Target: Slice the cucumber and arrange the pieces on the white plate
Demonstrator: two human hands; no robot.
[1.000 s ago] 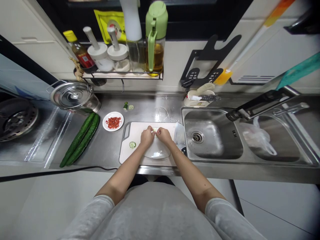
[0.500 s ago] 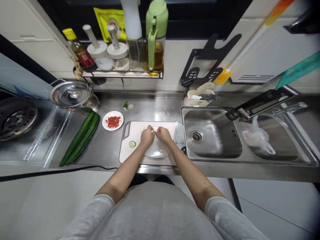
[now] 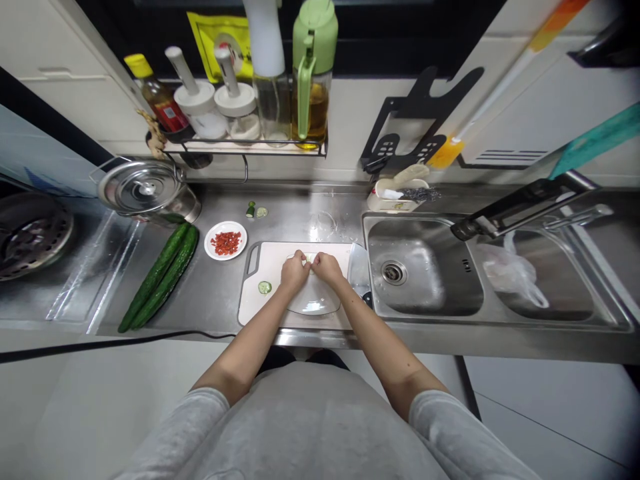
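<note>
My left hand (image 3: 295,272) and my right hand (image 3: 327,270) meet above a clear glass plate (image 3: 315,305). Both have their fingers pinched together at a small pale green piece (image 3: 309,257), which looks like cucumber slice and is mostly hidden by the fingers. Under the plate lies a white cutting board (image 3: 257,308) with a grey edge. A round cucumber slice (image 3: 265,287) rests on the board, left of my left hand. At the board's right end, a broad-bladed knife (image 3: 358,267) lies flat beside my right wrist.
Left stand a white plate of chopped red pieces (image 3: 216,251), two whole cucumbers (image 3: 159,277) and a lidded steel pot (image 3: 143,190). Cucumber ends (image 3: 251,211) lie behind the board. A double sink (image 3: 425,267) adjoins on the right. A condiment shelf (image 3: 250,148) hangs overhead.
</note>
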